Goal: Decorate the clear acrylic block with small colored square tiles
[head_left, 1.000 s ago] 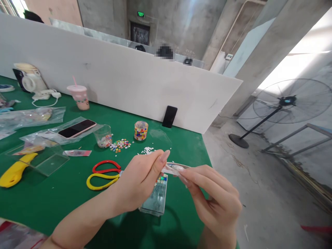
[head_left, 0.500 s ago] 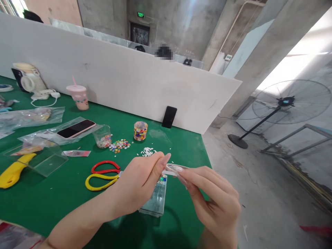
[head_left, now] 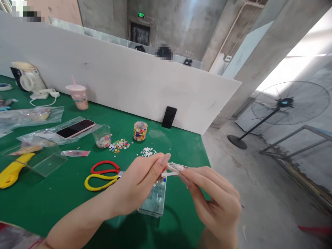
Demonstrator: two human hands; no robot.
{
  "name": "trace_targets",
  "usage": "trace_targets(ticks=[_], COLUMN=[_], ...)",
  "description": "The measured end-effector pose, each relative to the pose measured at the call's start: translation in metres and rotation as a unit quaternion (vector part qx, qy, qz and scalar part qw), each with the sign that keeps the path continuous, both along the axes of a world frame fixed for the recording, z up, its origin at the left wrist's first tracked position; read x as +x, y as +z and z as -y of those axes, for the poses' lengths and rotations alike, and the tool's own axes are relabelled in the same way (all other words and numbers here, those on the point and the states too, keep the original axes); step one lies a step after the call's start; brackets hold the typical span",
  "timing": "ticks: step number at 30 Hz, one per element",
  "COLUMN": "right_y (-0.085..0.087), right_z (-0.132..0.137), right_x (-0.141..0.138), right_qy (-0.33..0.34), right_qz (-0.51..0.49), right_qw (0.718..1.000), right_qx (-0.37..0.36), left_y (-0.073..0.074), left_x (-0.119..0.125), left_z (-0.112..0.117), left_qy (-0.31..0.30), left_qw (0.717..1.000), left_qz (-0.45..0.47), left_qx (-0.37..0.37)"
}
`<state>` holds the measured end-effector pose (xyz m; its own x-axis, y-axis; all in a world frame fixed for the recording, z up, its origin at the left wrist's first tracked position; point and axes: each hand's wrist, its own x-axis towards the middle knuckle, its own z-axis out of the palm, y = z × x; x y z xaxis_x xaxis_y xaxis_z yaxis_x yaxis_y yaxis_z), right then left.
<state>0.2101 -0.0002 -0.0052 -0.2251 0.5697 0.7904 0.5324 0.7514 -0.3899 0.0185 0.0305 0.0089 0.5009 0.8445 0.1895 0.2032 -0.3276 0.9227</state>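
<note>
My left hand (head_left: 146,178) is closed, its thumb pressed against the curled fingers; what lies inside its grip is hidden. My right hand (head_left: 215,193) pinches a short white strip (head_left: 169,174) between thumb and fingers, close to the left fingertips. A thin pale band (head_left: 172,165) also runs between the fingertips of both hands, too small to identify. Below the left hand is a clear plastic box (head_left: 153,202) with a few shiny coloured tiles near its top, partly covered by the hand. Scissors (head_left: 102,178) with red and yellow handles lie beside the left wrist.
Beyond the hands are white tile pieces (head_left: 147,151), coloured tiles (head_left: 120,146), a clear cup (head_left: 102,137) and a mosaic-covered jar (head_left: 140,131). A phone (head_left: 169,117) leans on the white partition (head_left: 124,79). Farther left are a clear bent sheet (head_left: 48,162), yellow tool (head_left: 15,171) and pink cup (head_left: 78,97).
The white strip now sits slightly lower, apart from the pale band above it. The left hand has shifted a little; the right hand keeps its pinch.
</note>
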Motion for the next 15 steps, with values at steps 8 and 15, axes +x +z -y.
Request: trace_targets(ticks=[8,15], right_y=[-0.0044,-0.0046], right_z=[-0.0016,-0.0044], right_x=[0.0024,0.0022], right_qy=[-0.001,0.018], right_qz=[-0.005,-0.020], right_qw=[1.000,0.999], right_qx=[-0.005,-0.028], left_y=[-0.0015,0.0010], left_x=[0.0018,0.0002], left_z=[-0.0006,-0.0005], left_qy=[-0.012,-0.021], left_qw=[0.997,0.994], left_qz=[0.048,0.030], left_qx=[-0.066,-0.099])
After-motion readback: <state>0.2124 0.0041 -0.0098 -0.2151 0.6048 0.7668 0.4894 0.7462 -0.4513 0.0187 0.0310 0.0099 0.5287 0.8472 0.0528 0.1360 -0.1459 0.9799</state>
